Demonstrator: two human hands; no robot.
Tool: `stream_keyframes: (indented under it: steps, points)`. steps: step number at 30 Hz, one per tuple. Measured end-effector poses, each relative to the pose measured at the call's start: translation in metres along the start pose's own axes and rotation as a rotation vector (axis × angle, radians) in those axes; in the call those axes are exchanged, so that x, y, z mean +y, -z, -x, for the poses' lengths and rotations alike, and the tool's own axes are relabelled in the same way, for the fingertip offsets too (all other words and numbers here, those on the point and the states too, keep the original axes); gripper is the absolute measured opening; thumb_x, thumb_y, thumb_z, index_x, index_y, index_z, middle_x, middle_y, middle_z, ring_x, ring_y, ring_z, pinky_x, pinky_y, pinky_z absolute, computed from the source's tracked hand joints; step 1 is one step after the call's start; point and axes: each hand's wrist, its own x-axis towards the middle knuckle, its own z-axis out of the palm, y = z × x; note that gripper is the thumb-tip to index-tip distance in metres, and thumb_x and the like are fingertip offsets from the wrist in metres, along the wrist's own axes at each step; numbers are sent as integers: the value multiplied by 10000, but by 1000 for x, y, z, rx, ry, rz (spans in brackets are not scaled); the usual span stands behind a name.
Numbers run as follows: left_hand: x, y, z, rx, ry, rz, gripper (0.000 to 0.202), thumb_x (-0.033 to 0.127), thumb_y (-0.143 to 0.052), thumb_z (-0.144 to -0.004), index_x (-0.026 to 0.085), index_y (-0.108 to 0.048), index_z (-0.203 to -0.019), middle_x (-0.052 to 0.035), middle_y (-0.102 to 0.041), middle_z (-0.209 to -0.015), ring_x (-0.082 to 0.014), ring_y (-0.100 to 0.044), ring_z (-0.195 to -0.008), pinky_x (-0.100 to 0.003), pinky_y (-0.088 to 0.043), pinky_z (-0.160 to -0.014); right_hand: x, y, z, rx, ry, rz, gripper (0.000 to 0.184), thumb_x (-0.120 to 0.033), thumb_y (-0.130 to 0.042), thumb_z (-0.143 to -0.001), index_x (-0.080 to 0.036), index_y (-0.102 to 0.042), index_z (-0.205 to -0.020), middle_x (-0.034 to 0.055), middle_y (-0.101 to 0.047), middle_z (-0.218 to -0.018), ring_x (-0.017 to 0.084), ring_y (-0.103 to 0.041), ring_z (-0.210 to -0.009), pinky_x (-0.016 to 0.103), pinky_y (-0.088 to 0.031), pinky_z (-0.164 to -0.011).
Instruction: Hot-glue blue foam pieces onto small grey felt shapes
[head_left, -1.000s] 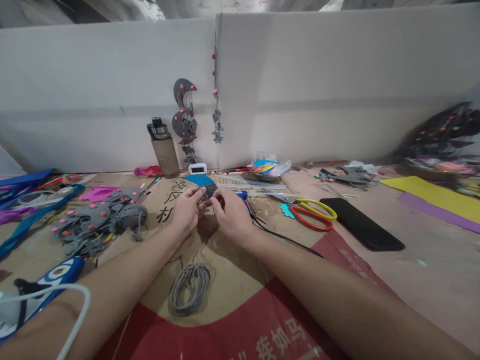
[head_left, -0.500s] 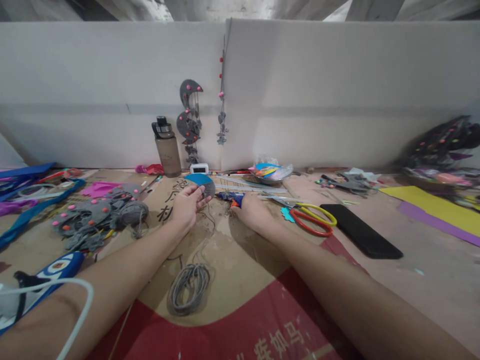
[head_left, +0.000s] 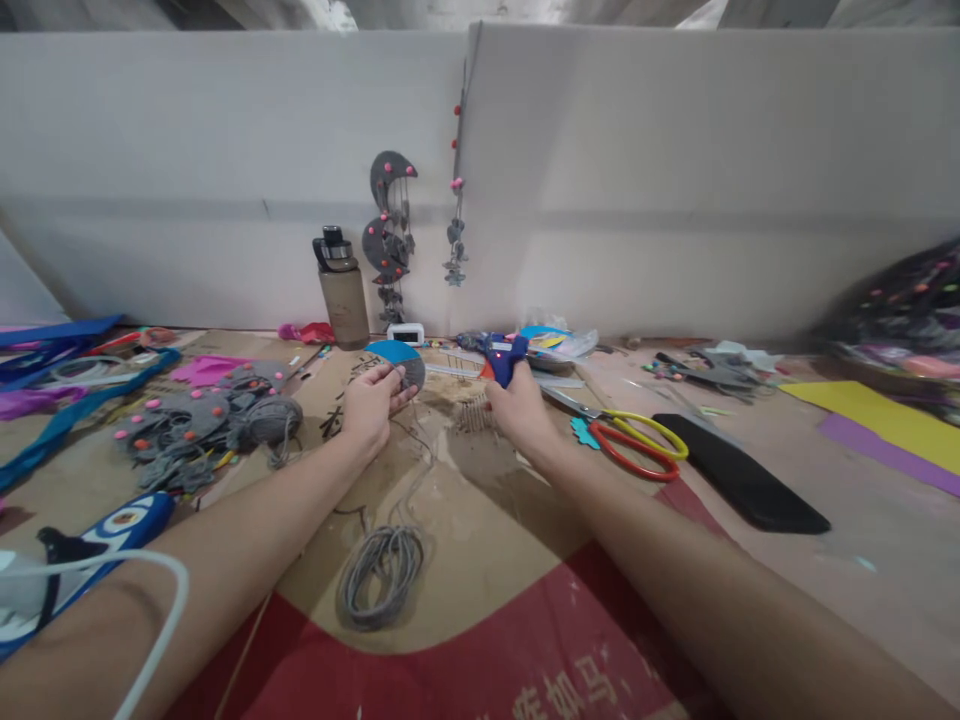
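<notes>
Lower middle: coil of grey cord [head_left: 381, 578] lies on the cardboard [head_left: 480, 530], a strand running up toward your left hand. Centre: your left hand [head_left: 367, 405] pinches a grey disc [head_left: 412, 373] between thumb and fingers; the blue piece [head_left: 394, 350] sits at its upper edge, can't tell if joined. Right of that, your right hand [head_left: 517, 405] is wrapped round the glue gun [head_left: 504, 360], nozzle toward the left. Step in hand looks like bringing up the gun while holding the disc; next move calls for a steady disc, nozzle clear of your left fingers. Farther up, bottle [head_left: 345, 300] stands against the wall.

Versus half a second ago: gun was lower, nearer the disc, your hand over it; now it's raised and farther up-frame. Left-hand pinch unchanged; view shifted slightly.
</notes>
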Motion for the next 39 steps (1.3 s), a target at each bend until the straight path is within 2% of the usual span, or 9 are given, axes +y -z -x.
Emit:
stream_keyframes:
  steps: [3,7,14,20,26,39]
  points:
    - [1,0,0,16,10,-9,232,201,-749,-525,123,-553,-624,30,-540,-582,-53,-511,-527,-270,-551,-633,-9,-6,11,-57,121,-243,371,-236,-467,-733,-182,-446,-1099,83,-594,-1021,137,-575,-655,255,-473,-547]
    - [1,-1,2,-2,0,-12,243,221,-751,-525,116,-545,-604,11,-572,-613,-61,-527,-549,-255,-541,-617,-10,-15,24,-222,219,-416,358,-218,-466,-752,-209,-433,-1108,41,-611,-1011,122,-564,-687,222,-453,-519]
    - [-3,-1,2,35,6,-43,270,247,-761,-510,131,-533,-595,59,-465,-516,-36,-443,-479,-237,-542,-587,-6,-20,38,-230,298,-281,298,-265,-482,-800,-182,-478,-1086,57,-618,-966,137,-546,-722,287,-459,-672]
    - [-4,-1,2,25,-31,-81,282,283,-768,-497,122,-555,-587,46,-475,-538,-41,-453,-505,-246,-550,-594,-15,-15,44,-212,305,-149,244,-278,-484,-800,-163,-515,-1013,71,-618,-914,186,-559,-797,335,-442,-763]
    - [-5,-1,3,45,-43,-58,252,224,-749,-521,129,-574,-675,32,-528,-607,-52,-494,-536,-268,-554,-602,-15,-15,45,-209,324,-124,261,-263,-473,-798,-157,-505,-1034,65,-627,-915,191,-569,-815,332,-437,-775]
    - [-5,-2,5,43,-50,-93,211,203,-714,-551,119,-577,-688,30,-536,-580,-62,-504,-520,-276,-546,-589,-16,-15,46,-212,345,-90,296,-263,-458,-803,-147,-497,-1072,76,-618,-921,203,-568,-834,344,-428,-795]
